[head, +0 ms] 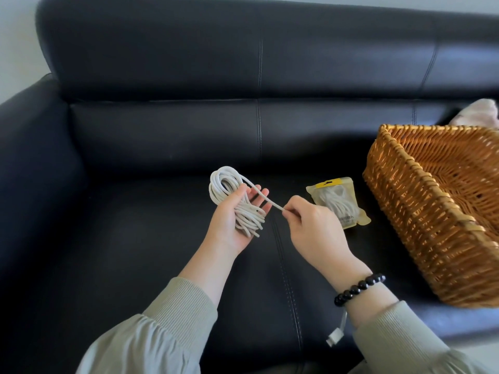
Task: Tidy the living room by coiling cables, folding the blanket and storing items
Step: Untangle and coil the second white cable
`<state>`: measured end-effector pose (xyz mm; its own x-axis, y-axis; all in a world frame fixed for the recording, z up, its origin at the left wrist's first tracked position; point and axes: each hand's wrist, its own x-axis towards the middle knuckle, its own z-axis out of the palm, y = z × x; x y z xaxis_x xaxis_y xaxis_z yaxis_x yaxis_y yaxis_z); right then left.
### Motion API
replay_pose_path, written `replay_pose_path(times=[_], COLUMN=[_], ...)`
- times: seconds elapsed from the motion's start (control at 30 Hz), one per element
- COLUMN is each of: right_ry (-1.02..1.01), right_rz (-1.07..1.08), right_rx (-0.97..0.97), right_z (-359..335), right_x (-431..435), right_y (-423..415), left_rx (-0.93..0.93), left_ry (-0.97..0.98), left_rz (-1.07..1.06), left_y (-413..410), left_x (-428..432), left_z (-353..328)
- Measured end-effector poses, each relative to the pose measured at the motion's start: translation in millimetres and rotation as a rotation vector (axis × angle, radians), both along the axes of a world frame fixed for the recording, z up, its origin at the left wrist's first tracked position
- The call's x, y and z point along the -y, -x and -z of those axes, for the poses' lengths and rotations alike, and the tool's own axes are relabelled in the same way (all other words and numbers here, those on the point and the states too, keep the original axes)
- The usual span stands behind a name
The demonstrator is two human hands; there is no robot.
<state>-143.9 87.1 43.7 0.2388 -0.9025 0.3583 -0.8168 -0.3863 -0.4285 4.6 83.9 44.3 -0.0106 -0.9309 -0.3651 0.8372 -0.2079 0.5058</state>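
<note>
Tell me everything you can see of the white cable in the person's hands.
The white cable is a round, matte, off-white cord. Most of it is wound into a coil of many loops lying across the palm of the left hand, held down by its thumb. One strand runs from the coil to the right hand, which pinches it. A flat white plug hangs below the right wrist, probably its free end. The cable is held above the black sofa.

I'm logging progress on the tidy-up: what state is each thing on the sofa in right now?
White coiled cable: mostly wound, tail loose.
Left hand: holds the coil.
Right hand: pinches the loose tail.
Yellow-topped plastic cable pouch: lying on black leather sofa.
Brown wicker basket: on the sofa, open-topped.
Pale pink blanket: bunched behind basket, mostly cropped.
</note>
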Motion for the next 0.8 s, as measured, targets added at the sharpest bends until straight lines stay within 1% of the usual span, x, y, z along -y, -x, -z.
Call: replay_pose_path(times=[0.3,0.57,0.7,0.8], right_ry=[-0.03,-0.053,-0.077,-0.103], right_rz=[-0.091,-0.151,-0.185,-0.183], right_rx=[-0.165,-0.206,-0.206,-0.221], right_z=[4.8,0.6,-0.4,0.1], right_x=[-3.7,-4.4,-6.1,-6.4], right_y=[-11.6,-10.0,-9.8,-9.9], left_rx=[-0.123,-0.114,-0.059,0.073], left_ry=[-0.032,-0.112,-0.129,-0.187], left_rz=[-0.072,-0.12,-0.123,-0.142], left_y=[4.4,5.7,4.4,4.2], left_x=[-4.1,-4.3,-2.4,0.9], left_z=[2.5,-1.9,0.9,4.8])
